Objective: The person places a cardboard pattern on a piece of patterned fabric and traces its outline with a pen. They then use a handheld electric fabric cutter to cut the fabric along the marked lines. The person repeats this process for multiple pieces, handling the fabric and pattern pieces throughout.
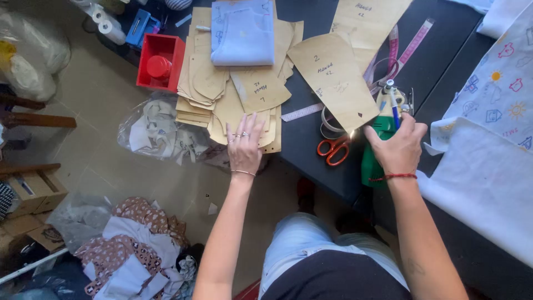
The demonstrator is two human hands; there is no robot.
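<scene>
Right hand [397, 147] grips green cutter [377, 150]; left hand [244, 145] lies flat, open, on paper patterns [244, 94].

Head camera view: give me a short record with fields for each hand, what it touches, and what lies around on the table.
left hand: left hand lies flat on the stack of tan paper patterns
right hand: right hand grips the green cutting tool from above
between the hands: orange scissors on the dark table
on the stack: folded light blue cloth
near the tool: pink measuring tape
table's left edge: red bin
right side: white printed fabric
floor: pile of fabric scraps
</scene>
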